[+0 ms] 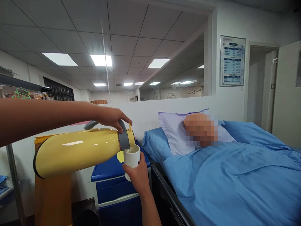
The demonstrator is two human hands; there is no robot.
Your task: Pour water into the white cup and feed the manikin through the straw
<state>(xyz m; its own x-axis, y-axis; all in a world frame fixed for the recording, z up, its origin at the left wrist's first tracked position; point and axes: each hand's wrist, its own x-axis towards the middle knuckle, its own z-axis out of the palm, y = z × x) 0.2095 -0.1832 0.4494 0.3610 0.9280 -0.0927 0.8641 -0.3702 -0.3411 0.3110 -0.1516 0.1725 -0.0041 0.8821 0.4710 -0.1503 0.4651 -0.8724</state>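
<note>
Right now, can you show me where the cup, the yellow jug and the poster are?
Cup [130, 159]: head view, on its white side.
Yellow jug [80, 151]: head view, on the middle of its shiny body.
Poster [232, 61]: head view, on the middle of its printed front.

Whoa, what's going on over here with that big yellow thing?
A person's left hand holds the big yellow flask, tipped on its side, with its mouth at the rim of a white mug. The right hand holds the mug, in front of a blue cabinet. You can't see whether anything is flowing. Beside them is a bed with blue bedding and a pale pillow.
</note>
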